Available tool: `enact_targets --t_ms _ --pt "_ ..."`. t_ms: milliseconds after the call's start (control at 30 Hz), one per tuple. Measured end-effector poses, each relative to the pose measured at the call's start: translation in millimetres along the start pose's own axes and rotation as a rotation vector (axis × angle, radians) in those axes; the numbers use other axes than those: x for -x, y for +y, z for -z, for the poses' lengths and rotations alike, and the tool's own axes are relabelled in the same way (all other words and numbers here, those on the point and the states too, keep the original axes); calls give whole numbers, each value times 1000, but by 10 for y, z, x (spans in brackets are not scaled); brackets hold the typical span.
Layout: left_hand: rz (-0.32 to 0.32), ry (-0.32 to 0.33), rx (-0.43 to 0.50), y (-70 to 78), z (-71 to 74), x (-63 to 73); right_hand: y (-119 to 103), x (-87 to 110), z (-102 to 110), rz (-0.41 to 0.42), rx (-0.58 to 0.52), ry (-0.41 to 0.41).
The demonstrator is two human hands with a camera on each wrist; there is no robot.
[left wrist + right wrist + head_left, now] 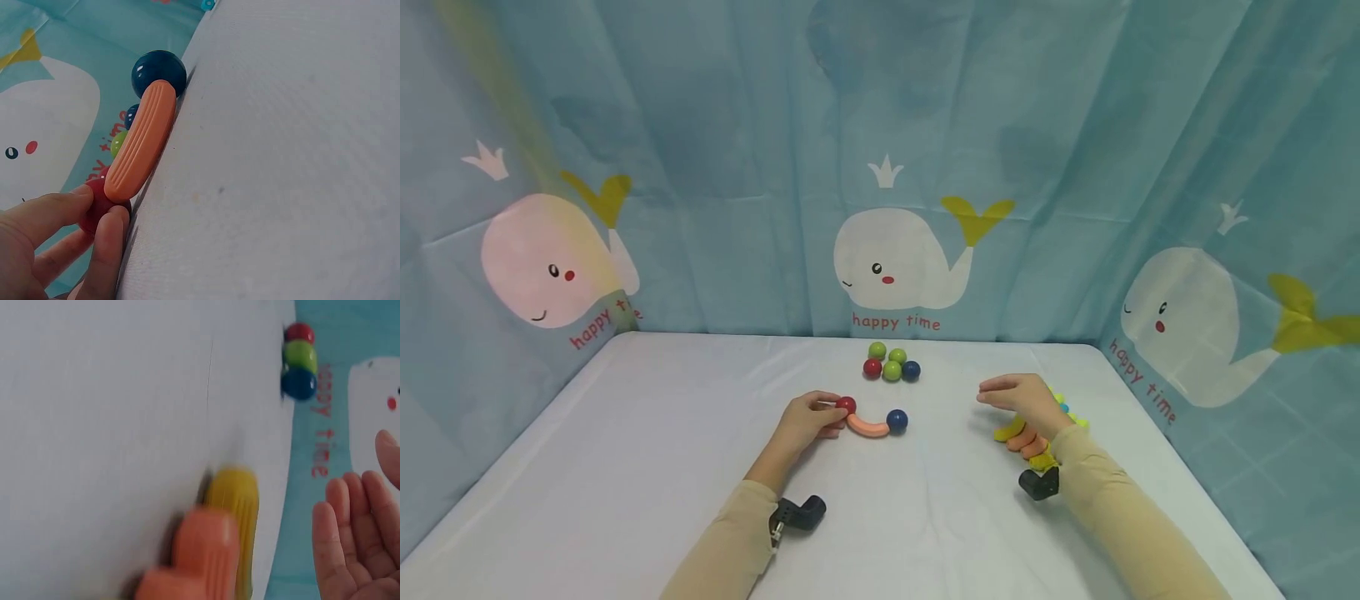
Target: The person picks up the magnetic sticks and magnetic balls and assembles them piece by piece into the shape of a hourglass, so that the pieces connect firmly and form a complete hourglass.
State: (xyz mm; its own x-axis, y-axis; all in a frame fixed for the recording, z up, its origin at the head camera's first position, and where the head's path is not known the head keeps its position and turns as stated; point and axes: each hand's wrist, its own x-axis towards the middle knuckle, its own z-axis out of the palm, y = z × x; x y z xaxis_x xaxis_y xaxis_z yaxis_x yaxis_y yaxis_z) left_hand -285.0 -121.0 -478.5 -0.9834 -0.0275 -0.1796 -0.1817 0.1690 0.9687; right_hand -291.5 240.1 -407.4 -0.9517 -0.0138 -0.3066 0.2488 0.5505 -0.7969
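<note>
With thumb and fingers, my left hand (807,419) pinches a red ball (846,405) on the table. The ball touches one end of a curved orange ridged stick (868,428), and a dark blue ball (897,421) touches the other end. In the left wrist view the thumb and a finger lie on the red ball (95,209). My right hand (1028,400) is raised with extended fingers, holding nothing, above a pile of yellow sticks (1011,429) and orange sticks (1028,442). The right wrist view shows its palm and fingers (365,531) empty; the forearm partly hides the pile.
A cluster of green balls (892,371), one red ball (872,368) and one blue ball (911,371) sits at the table's back. Small yellow-green and blue pieces (1065,408) lie behind the right wrist. A whale-print curtain (737,250) encloses the white table (625,467).
</note>
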Motion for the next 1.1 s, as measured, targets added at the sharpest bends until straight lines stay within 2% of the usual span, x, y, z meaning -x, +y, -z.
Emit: enact_targets --t_ms 133,200,433,600,833,1100 --pt "2 -2 6 4 9 7 111 -13 167 91 60 5" --pt "-4 -7 7 5 14 14 171 -30 231 112 73 4" --pt "1 -3 12 -8 11 14 352 -95 372 92 118 -28" --pt "2 4 1 -10 -5 9 446 -114 422 122 101 -104" --pt "5 6 -1 7 -5 16 500 -133 454 138 118 -151" --pt "6 12 -17 4 -11 16 503 -138 457 125 205 -188"
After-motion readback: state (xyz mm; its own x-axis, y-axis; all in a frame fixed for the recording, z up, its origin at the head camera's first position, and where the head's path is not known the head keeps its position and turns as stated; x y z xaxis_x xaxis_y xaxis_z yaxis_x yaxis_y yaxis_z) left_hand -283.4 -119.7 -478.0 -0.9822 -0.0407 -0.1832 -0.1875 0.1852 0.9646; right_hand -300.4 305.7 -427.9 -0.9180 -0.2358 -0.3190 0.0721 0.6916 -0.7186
